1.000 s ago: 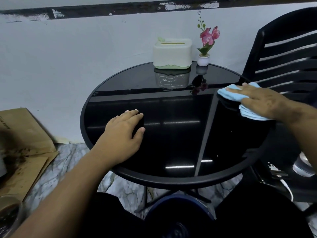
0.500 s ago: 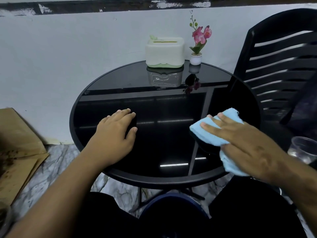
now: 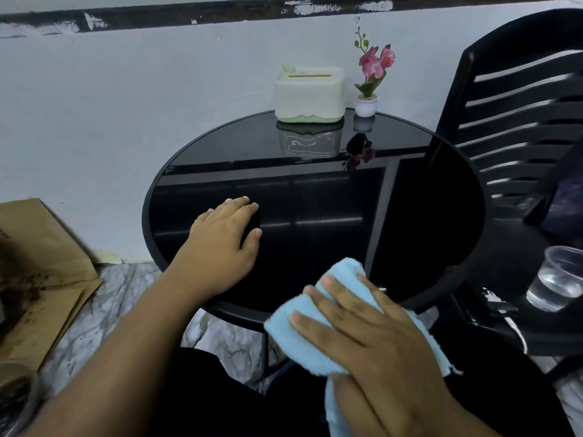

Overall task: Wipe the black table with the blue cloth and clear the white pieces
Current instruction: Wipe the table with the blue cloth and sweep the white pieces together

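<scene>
The round black glass table (image 3: 315, 200) fills the middle of the view. My left hand (image 3: 220, 244) lies flat on its left part, palm down, fingers together, holding nothing. My right hand (image 3: 372, 339) presses the blue cloth (image 3: 296, 329) at the table's near edge; the cloth hangs partly over the rim toward my lap. No white pieces show on the glass.
A pale green tissue box (image 3: 307, 94) and a small potted pink flower (image 3: 370, 80) stand at the table's far edge by the white wall. A black slatted chair (image 3: 520, 121) stands at right, a clear plastic cup of water (image 3: 556, 277) on its seat. Cardboard (image 3: 41, 263) lies on the floor at left.
My right hand has swept the blue cloth from the table's far right edge across and down to the near edge. My left hand has stayed put.
</scene>
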`<state>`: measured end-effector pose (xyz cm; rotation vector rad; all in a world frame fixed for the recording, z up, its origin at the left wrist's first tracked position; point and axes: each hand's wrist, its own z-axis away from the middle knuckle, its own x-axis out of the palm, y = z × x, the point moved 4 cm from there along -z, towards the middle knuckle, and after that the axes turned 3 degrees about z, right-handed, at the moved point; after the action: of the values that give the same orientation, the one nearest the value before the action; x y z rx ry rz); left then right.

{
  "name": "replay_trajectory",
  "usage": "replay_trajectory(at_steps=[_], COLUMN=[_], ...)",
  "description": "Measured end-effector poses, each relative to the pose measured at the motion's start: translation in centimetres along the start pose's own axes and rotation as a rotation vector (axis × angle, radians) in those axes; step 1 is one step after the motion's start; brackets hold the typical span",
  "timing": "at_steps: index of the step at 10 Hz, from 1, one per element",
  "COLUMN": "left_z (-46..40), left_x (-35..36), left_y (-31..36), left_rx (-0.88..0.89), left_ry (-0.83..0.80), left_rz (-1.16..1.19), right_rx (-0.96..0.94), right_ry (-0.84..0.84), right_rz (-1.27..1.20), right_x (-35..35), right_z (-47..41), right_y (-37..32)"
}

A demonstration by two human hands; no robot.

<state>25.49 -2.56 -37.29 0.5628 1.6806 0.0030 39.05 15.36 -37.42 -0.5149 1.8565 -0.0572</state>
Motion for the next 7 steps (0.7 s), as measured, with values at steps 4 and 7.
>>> replay_trajectory(at_steps=[4, 7], left_z=[-0.1, -0.1], left_x=[-0.1, -0.4], left_y=[0.0, 0.1], left_rx=[0.002, -0.013], left_ry=[-0.003, -0.004], left_rz=[0.002, 0.069], right_rx=[0.292, 0.58], right_ry=[-0.133, -0.203], right_rz=[0.196, 0.335], right_x=[-3.6, -3.5], right_z=[-1.1, -6.1], right_y=[8.7, 12.3])
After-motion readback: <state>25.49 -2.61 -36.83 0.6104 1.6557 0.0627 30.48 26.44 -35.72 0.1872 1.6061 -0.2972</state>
